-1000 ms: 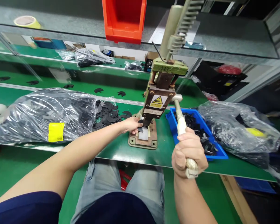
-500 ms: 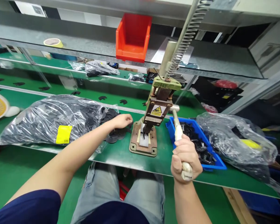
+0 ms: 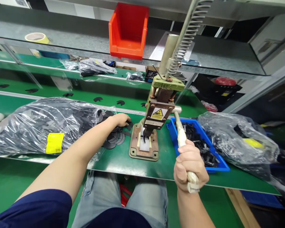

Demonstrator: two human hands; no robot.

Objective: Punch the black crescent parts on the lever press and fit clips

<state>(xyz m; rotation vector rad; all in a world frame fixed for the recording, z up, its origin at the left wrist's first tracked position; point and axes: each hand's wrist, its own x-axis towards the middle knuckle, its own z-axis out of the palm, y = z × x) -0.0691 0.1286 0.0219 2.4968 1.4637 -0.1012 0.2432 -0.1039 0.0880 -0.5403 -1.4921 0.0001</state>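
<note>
My right hand (image 3: 191, 166) is wrapped round the tape-covered lever handle (image 3: 181, 136) of a hand press (image 3: 156, 115). Beneath its ram, a small pale plate (image 3: 144, 144) lies on the press base (image 3: 143, 155), with a dark piece at the ram's tip. My left hand (image 3: 121, 119) is left of the base, fingers pinched on a thin black flat piece (image 3: 129, 125). Around and below that hand lie several loose black curved pieces (image 3: 114, 139), spilling from a large clear plastic bag (image 3: 68, 118) with a yellow label (image 3: 55, 143).
Right of the press stands a blue tray (image 3: 222, 161) of small black parts, beside another plastic bag (image 3: 239, 139). An orange bin (image 3: 127, 50) and a tape roll (image 3: 36, 38) sit on the shelf above. Black curved pieces (image 3: 120, 103) lie spaced along the green strip behind.
My view has shifted slightly. My left hand stays by the loose black pieces, and the black piece at its fingertips shows more clearly. My right hand keeps its grip on the lever.
</note>
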